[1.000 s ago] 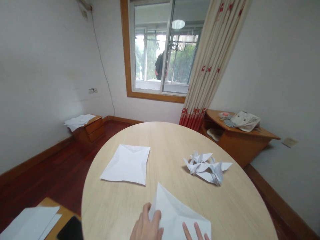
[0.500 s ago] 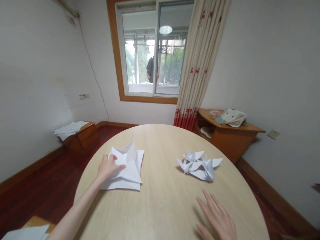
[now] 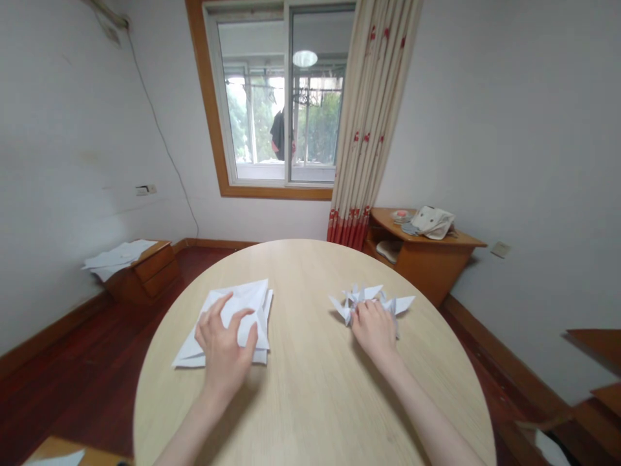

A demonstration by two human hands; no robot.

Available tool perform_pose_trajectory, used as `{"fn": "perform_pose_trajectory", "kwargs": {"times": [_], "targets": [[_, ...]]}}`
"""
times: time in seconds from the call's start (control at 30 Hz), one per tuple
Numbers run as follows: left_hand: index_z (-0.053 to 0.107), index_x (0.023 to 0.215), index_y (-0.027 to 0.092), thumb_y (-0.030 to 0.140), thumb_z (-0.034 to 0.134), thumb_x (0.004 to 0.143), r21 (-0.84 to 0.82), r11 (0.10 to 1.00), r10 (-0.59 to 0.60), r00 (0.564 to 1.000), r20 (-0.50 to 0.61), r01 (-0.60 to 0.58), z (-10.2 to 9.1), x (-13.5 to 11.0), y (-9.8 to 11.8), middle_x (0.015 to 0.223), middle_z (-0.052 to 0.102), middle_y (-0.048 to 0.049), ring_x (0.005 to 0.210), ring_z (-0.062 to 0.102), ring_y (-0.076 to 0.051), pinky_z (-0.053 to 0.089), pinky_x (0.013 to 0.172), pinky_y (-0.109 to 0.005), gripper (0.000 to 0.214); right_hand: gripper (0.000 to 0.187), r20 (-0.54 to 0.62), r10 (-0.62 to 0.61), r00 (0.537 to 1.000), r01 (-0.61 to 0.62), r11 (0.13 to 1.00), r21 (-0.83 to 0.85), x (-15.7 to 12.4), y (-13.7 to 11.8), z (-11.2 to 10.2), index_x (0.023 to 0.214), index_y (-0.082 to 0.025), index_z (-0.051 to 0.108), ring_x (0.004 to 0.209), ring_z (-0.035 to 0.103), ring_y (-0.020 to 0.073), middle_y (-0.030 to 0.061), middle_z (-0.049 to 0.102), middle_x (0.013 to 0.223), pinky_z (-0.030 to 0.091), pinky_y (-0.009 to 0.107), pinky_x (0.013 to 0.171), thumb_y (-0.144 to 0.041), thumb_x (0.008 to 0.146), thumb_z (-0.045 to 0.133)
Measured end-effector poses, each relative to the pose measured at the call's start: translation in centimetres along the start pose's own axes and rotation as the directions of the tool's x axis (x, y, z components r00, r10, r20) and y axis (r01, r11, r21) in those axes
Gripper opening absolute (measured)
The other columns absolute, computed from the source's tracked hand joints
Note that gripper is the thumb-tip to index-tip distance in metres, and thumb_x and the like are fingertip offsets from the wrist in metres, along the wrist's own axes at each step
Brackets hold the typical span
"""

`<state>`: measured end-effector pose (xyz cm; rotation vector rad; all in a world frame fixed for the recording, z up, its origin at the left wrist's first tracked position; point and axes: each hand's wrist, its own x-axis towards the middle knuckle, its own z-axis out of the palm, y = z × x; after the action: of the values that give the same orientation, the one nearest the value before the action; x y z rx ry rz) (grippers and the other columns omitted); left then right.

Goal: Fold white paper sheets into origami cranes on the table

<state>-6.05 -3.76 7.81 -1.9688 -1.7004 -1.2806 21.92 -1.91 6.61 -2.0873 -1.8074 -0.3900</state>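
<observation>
Pale walls point(image 3: 514, 129) meet a dark red floor point(image 3: 53, 323) around your round, light-wood bench point(image 3: 310, 401). On your left hand point(image 3: 226, 346), the fingers are arched and well parted, with a wide gap between forefinger and thumb; they are over the creased white sheets point(image 3: 250, 298), and you can't tell from this view whether the tips touch the paper. Your right hand point(image 3: 376, 330) has its fingers bent down onto the folded paper figures point(image 3: 372, 292). Their tips are hidden, so whether they pinch one can't be told. Pointed wings stick out on both sides of that hand.

You have the sheets lying one over another on the left part of the bench, edges not lined up, and the figures bunched together on the right part, well apart from them. Beyond the bench's far edge, a cream curtain point(image 3: 373, 116) with red marks hangs beside a sliding window point(image 3: 288, 103). To your right of it stands a wooden corner cabinet point(image 3: 420, 259) bearing a pale spotted item point(image 3: 431, 221); to your left, a low drawer unit point(image 3: 158, 265) carries loose papers point(image 3: 121, 255).
</observation>
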Motion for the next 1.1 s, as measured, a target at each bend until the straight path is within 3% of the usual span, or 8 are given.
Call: {"fn": "perform_pose_trajectory", "kwargs": {"times": [0.13, 0.3, 0.43, 0.57, 0.7, 0.83, 0.93, 1.1], "targets": [[0.067, 0.085, 0.024, 0.027, 0.048, 0.089, -0.249, 0.969, 0.037, 0.993, 0.109, -0.009, -0.7, -3.2, 2.3, 0.120, 0.057, -0.0090, 0.114, 0.048, -0.030, 0.036, 0.099, -0.049, 0.019, 0.020, -0.001, 0.054, 0.999, -0.054, 0.998, 0.017, 1.0, -0.4, -0.4, 0.094, -0.013, 0.061, 0.095, 0.058, 0.0312, 0.0167, 0.064, 0.097, 0.041, 0.038, 0.078, -0.024, 0.093, 0.044], [0.066, 0.081, 0.024, 0.030, 0.048, 0.088, -0.439, 0.872, -0.085, 0.949, 0.303, 0.218, -0.4, -5.5, 3.4, 0.110, 0.063, -0.0086, 0.106, 0.055, -0.028, 0.043, 0.094, -0.047, 0.021, 0.035, 0.009, 0.184, 0.983, -0.184, 0.982, 0.050, 2.3, -0.1, -0.3, 0.112, -0.004, 0.055, 0.095, 0.061, 0.0355, 0.0265, 0.062, 0.105, 0.041, 0.037, 0.071, -0.031, 0.089, 0.055], [0.066, 0.078, 0.023, 0.033, 0.049, 0.086, -0.523, 0.782, -0.140, 0.913, 0.383, 0.340, -0.6, -6.0, 4.3, 0.107, 0.064, -0.0095, 0.107, 0.057, -0.029, 0.041, 0.097, -0.050, 0.022, 0.018, 0.084, 0.081, 0.993, -0.095, 0.979, 0.181, 2.6, -0.4, -0.6, 0.089, -0.012, 0.064, 0.090, 0.064, 0.0289, 0.0179, 0.069, 0.092, 0.042, 0.034, 0.071, -0.013, 0.088, 0.046], [0.067, 0.091, 0.021, 0.039, 0.052, 0.086, -0.588, 0.635, -0.195, 0.840, 0.506, 0.501, -0.9, -6.1, 4.6, 0.110, 0.065, -0.0108, 0.108, 0.058, -0.029, 0.041, 0.099, -0.047, 0.024, 0.019, 0.080, -0.054, 0.995, 0.020, 0.928, 0.373, 0.0, -1.1, -2.8, 0.099, -0.019, 0.064, 0.085, 0.065, 0.0213, 0.0062, 0.071, 0.088, 0.045, 0.029, 0.074, -0.019, 0.088, 0.048], [0.057, 0.117, 0.022, 0.047, 0.061, 0.082, -0.615, 0.320, -0.093, 0.670, 0.737, 0.721, -0.7, -6.9, 4.5, 0.119, 0.063, -0.0117, 0.106, 0.062, -0.026, 0.045, 0.095, -0.041, 0.043, 0.018, 0.138, -0.099, 0.985, -0.058, 0.567, 0.822, -4.7, -2.0, -5.4, 0.095, -0.022, 0.066, 0.061, 0.060, 0.0184, 0.0007, 0.066, 0.071, 0.046, 0.028, 0.058, -0.032, 0.083, 0.057], [0.050, 0.127, 0.023, 0.042, 0.087, 0.052, -0.574, 0.062, 0.111, 0.566, 0.817, 0.816, -0.4, -8.3, 5.2, 0.114, 0.065, -0.0117, 0.093, 0.066, -0.026, 0.051, 0.080, -0.036, 0.086, 0.020, 0.256, -0.135, 0.957, -0.198, 0.338, 0.920, -8.4, -3.2, -6.7, 0.095, -0.023, 0.068, 0.055, 0.056, 0.0156, -0.0008, 0.064, 0.069, 0.044, 0.027, 0.054, -0.032, 0.077, 0.065], [0.060, 0.116, 0.018, 0.044, 0.088, 0.050, -0.569, 0.073, 0.039, 0.567, 0.823, 0.819, -0.7, -8.8, 5.9, 0.098, 0.070, -0.0103, 0.089, 0.065, -0.027, 0.050, 0.077, -0.032, 0.076, 0.028, 0.300, -0.157, 0.941, -0.253, 0.261, 0.932, -10.0, -3.4, -6.3, 0.103, -0.024, 0.066, 0.058, 0.055, 0.0154, 0.0006, 0.065, 0.076, 0.045, 0.026, 0.053, -0.036, 0.077, 0.068], [0.065, 0.080, 0.013, 0.054, 0.079, 0.063, -0.554, 0.128, -0.209, 0.569, 0.796, 0.823, -1.3, -8.8, 6.5, 0.072, 0.067, -0.0055, 0.069, 0.061, -0.020, 0.046, 0.063, -0.025, 0.047, 0.060, 0.081, 0.148, 0.986, -0.106, 0.164, 0.981, -11.8, -3.0, -3.6, 0.127, -0.023, 0.055, 0.086, 0.060, 0.0219, 0.0122, 0.062, 0.113, 0.050, 0.031, 0.068, -0.066, 0.085, 0.049]]}}
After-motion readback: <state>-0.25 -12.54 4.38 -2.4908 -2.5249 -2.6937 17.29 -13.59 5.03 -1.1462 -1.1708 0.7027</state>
